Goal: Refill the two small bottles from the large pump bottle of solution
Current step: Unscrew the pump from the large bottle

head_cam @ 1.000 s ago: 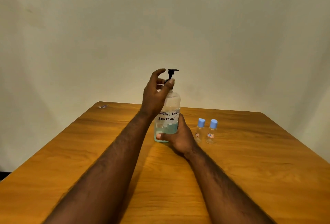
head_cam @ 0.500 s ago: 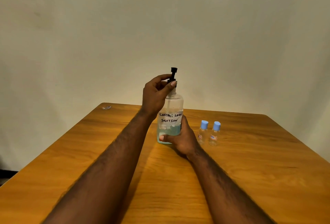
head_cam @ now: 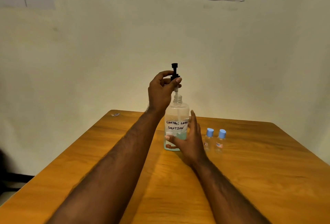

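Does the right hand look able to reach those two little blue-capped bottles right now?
Likely yes: the right hand lies against the large bottle with fingers straight, and the small bottles stand just to its right with nothing between them.

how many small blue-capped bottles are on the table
2 small blue-capped bottles, both upright on the wooden table, right of the large pump bottle: one beside the right hand, the other just right of it. None seems hidden.

Wooden table (head_cam: pixel 250 179): pump bottle (head_cam: pixel 176 116), small bottles (head_cam: pixel 208 140)
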